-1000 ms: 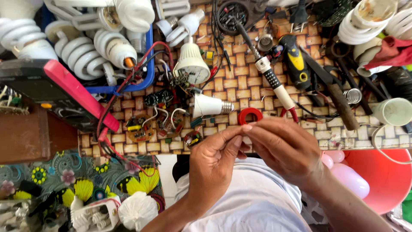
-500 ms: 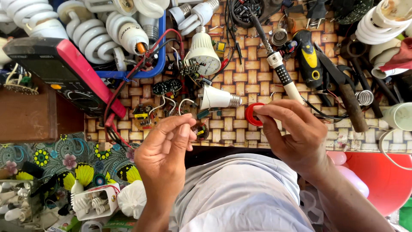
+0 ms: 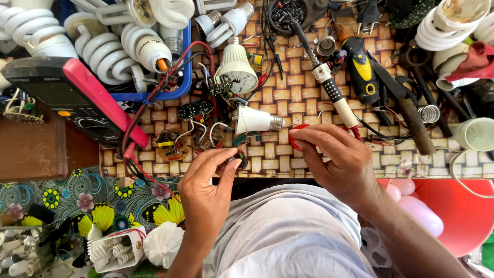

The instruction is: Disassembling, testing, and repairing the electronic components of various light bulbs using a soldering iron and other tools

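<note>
Seen from the head camera, the left hand [image 3: 208, 190] pinches a small dark electronic part [image 3: 241, 160] between thumb and fingertips, just above the near edge of the woven surface [image 3: 278, 103]. The right hand [image 3: 342, 162] lies beside it, well apart, its fingers curled over a red ring-shaped spool [image 3: 294, 138] that peeks out at the fingertips. A white bulb housing [image 3: 254, 121] lies just beyond both hands, and a soldering iron [image 3: 329, 85] runs diagonally past the right hand's knuckles.

Person w/ bare forearms, no sleeves visible — wears a plain white shirt [image 3: 288, 231], creased.
</note>
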